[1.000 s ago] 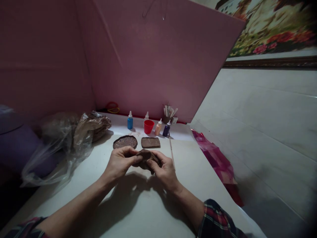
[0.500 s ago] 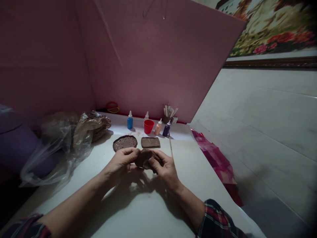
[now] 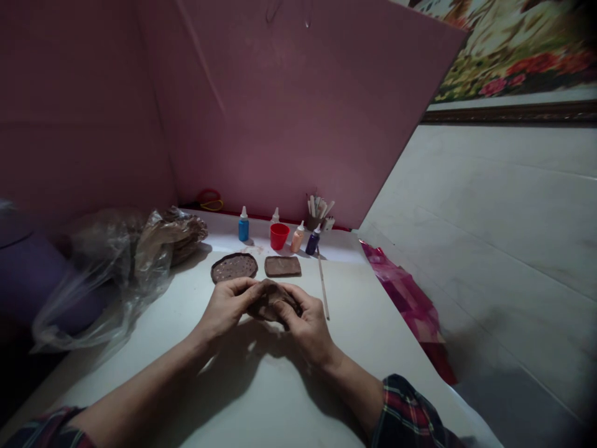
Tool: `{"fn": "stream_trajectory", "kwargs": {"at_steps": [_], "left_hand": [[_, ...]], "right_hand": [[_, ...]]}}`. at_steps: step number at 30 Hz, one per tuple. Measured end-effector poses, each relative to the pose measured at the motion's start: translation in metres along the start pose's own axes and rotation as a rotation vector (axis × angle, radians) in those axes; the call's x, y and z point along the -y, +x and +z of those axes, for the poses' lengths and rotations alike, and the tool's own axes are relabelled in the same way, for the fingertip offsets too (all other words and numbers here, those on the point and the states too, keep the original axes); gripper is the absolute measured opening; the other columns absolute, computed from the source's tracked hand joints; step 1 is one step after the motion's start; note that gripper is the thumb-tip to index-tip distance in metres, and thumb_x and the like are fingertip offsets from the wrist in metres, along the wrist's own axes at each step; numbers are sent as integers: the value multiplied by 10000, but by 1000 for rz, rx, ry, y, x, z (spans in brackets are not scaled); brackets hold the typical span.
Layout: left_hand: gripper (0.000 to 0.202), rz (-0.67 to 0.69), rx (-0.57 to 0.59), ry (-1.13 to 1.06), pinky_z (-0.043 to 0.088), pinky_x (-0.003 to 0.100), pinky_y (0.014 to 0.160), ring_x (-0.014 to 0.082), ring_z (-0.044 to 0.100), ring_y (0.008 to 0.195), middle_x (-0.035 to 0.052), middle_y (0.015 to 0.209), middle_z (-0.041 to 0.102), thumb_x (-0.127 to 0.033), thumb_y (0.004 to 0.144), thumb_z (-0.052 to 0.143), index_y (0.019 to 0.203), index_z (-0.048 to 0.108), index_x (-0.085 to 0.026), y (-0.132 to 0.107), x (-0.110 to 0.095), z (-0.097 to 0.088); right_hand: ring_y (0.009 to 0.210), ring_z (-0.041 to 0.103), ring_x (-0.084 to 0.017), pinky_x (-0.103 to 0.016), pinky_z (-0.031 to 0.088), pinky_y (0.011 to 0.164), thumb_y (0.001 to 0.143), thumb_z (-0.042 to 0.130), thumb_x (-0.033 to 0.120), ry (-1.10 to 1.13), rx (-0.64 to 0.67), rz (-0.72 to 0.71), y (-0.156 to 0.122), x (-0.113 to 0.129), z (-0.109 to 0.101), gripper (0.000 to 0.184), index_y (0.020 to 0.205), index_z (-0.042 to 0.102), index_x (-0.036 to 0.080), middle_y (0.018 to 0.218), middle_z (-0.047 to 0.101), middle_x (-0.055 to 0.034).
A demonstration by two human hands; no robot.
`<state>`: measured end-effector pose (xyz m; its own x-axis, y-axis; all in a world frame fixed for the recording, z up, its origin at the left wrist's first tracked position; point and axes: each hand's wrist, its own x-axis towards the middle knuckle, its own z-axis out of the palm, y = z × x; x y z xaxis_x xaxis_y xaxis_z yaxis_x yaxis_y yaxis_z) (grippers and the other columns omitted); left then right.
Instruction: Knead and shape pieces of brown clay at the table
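Note:
A brown lump of clay [image 3: 268,301] is pinched between both my hands just above the white table [image 3: 364,311]. My left hand [image 3: 227,306] grips its left side with curled fingers. My right hand [image 3: 302,319] closes on its right side, thumb pressed on top. Just beyond them lie an oval clay slab with dots [image 3: 234,267] and a rectangular clay slab [image 3: 282,266].
Behind the slabs stand a blue bottle [image 3: 243,226], a red cup [image 3: 279,236], an orange bottle [image 3: 296,239], a dark blue bottle [image 3: 313,241] and a cup of tools [image 3: 318,213]. A thin stick [image 3: 323,286] lies right of my hands. A plastic bag of clay [image 3: 130,261] fills the left; pink boards [image 3: 289,112] wall the back.
My hands have drawn closer together around the clay and my right thumb has shifted over its top. The view has tilted slightly.

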<state>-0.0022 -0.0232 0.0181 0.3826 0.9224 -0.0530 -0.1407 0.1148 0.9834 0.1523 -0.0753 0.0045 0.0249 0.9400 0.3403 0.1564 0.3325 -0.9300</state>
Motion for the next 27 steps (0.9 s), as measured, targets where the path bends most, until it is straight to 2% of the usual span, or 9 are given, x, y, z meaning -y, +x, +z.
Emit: {"fn": "stream_trajectory", "kwargs": {"at_steps": [3,6,9,15,20,22,24,27], "left_hand": [[417,-15,26,-82,514,276,607,163,640,624,76,741,712,-481,777,632,930,701,-100,0,1,-1],[409,21,-11,-40,528,274,628,171,658,681,75,849,729,-409,710,726,1010,686,-134,0,-1,-1],[326,65,3,46,532,270,628,174,658,671,61,809,733,-338,670,764,922,701,-142,-2,-2,0],[162,225,-66,296,509,249,607,171,636,647,47,721,712,-311,746,675,790,691,-157,-7,2,2],[159,255,-86,274,506,245,650,179,645,699,44,751,724,-312,747,675,796,716,-166,-5,4,1],[213,221,-91,201,510,246,703,187,657,773,54,837,740,-325,719,712,857,731,-164,-2,3,0],[363,130,-67,80,522,273,716,200,666,805,80,925,741,-395,724,709,998,712,-158,0,2,-1],[519,-38,39,-94,526,292,627,198,668,709,130,912,733,-519,781,609,1103,669,-116,0,1,-4]], "right_hand": [[950,655,-195,-296,514,856,864,591,325,28,-17,19,2,-2,-1,272,1089,643,182,1012,707,-51],[965,653,-197,-306,512,867,866,586,324,36,-2,19,2,-2,-1,283,1106,635,182,1032,702,-55],[985,645,-196,-312,506,883,871,577,304,15,42,-13,1,-1,0,295,1140,621,192,1064,692,-53],[958,642,-188,-296,499,868,868,575,252,-78,62,-56,-3,-3,1,270,1129,626,204,1046,691,-42],[997,638,-188,-299,495,899,870,567,227,-58,64,-52,-3,-2,2,282,1147,617,203,1079,684,-43],[1012,638,-190,-307,498,908,872,563,225,-39,49,-53,-2,-2,2,291,1157,611,204,1099,679,-49],[1031,632,-193,-324,492,929,866,563,207,-63,22,-69,0,-1,0,304,1166,612,208,1120,673,-56],[1043,619,-196,-343,475,953,839,582,164,-179,13,-138,1,-3,-2,341,1172,620,228,1130,667,-60]]}}
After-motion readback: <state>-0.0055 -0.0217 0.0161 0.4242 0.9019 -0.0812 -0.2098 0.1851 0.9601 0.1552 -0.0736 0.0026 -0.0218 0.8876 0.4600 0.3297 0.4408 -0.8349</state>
